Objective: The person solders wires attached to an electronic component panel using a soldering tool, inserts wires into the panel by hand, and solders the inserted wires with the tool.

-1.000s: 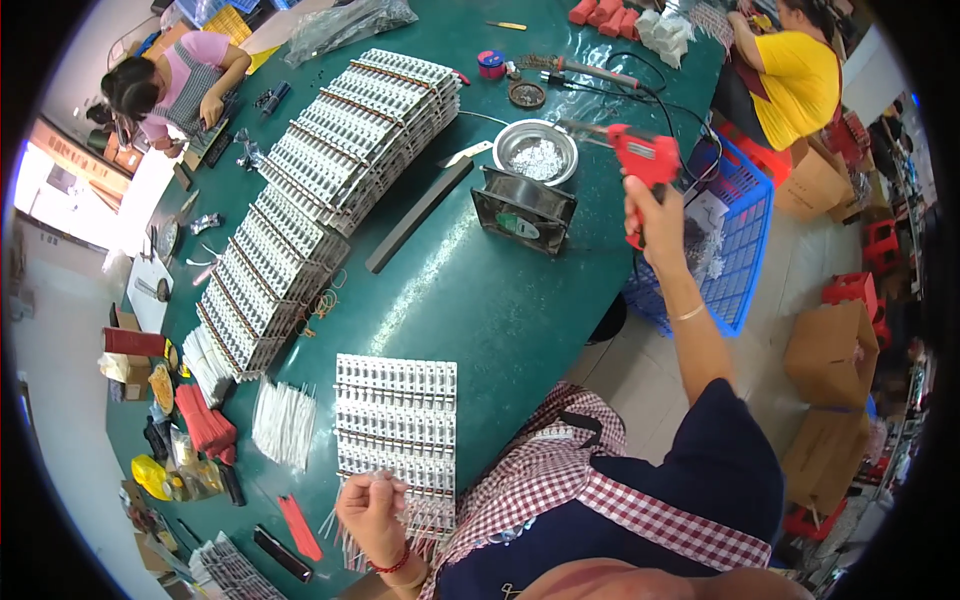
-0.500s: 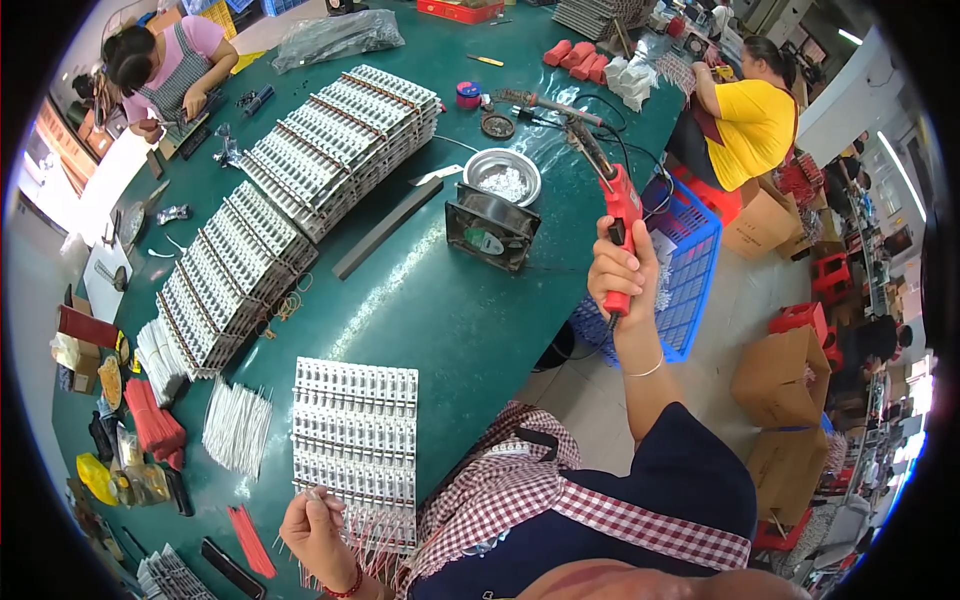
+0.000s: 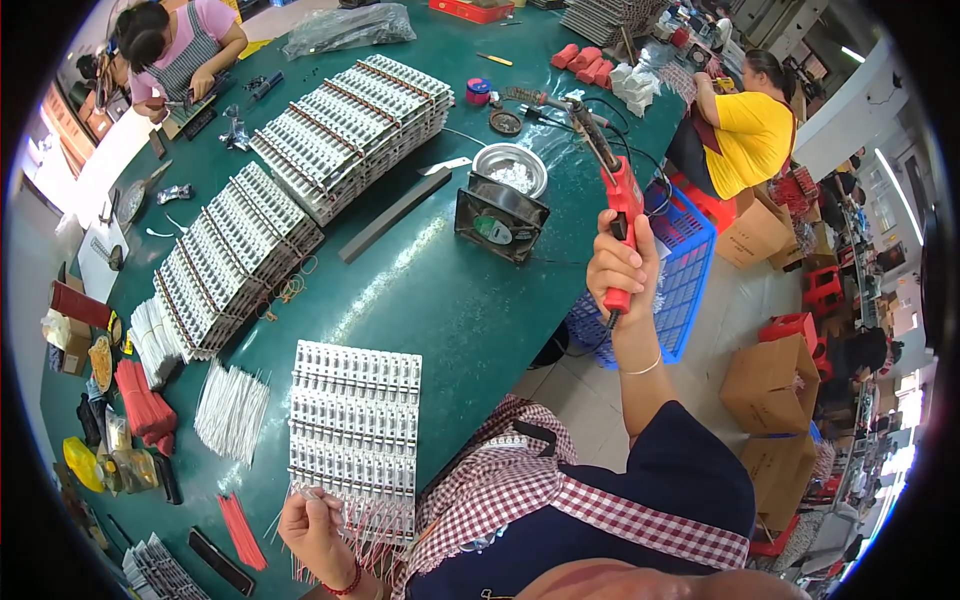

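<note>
Shiny green tabletop [image 3: 450, 290], flat white panel with metal-clip rows [image 3: 355, 420] lying on it, red gun-shaped tool [image 3: 622, 190] gripped in the right hand [image 3: 625, 265], left hand [image 3: 318, 525] pinched near the panel's lower-left, can't tell if it's got anything

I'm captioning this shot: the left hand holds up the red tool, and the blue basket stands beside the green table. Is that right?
"Left" is wrong: the head view shows the right hand holding up the red tool. The blue basket does stand beside the green table.
</note>
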Demonstrator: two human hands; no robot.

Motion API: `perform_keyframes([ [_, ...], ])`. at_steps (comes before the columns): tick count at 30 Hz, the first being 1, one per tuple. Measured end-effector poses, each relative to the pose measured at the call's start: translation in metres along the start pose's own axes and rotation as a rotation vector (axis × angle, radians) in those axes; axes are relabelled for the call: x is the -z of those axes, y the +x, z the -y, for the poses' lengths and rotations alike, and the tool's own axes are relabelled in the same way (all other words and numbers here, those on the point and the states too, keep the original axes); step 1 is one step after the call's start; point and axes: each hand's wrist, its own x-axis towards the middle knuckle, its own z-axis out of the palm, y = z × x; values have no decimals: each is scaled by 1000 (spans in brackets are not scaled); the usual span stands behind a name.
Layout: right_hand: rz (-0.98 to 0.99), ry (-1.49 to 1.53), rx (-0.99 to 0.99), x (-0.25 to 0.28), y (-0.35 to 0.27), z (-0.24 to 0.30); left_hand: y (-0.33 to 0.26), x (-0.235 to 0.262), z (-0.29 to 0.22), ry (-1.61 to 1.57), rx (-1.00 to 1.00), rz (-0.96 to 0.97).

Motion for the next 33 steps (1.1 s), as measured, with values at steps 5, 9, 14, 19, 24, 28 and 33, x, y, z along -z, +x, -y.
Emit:
perform_keyframes([
  [5, -17, -61, 7, -6, 2, 4, 0, 0, 3, 4, 17, -4],
  [9, -109, -821, 432, -18, 4, 4, 1, 0, 4, 47, 14, 15],
  [14, -722, -1743, 551, 41, 33, 54, 1, -8, 5, 90, 51, -4],
  [19, -670, -1773, 675, 40, 33, 39, -2, -10, -1, 202, 29, -57],
  [24, -781, -1844, 545, 63, 42, 59, 8, -18, 1, 153, 27, -79],
  [28, -573, -1293, 585, 21, 26, 36, 3, -14, -7, 227, 32, -79],
  [33, -305, -654, 244, 17, 6, 51, 7, -16, -3, 241, 20, -38],
])
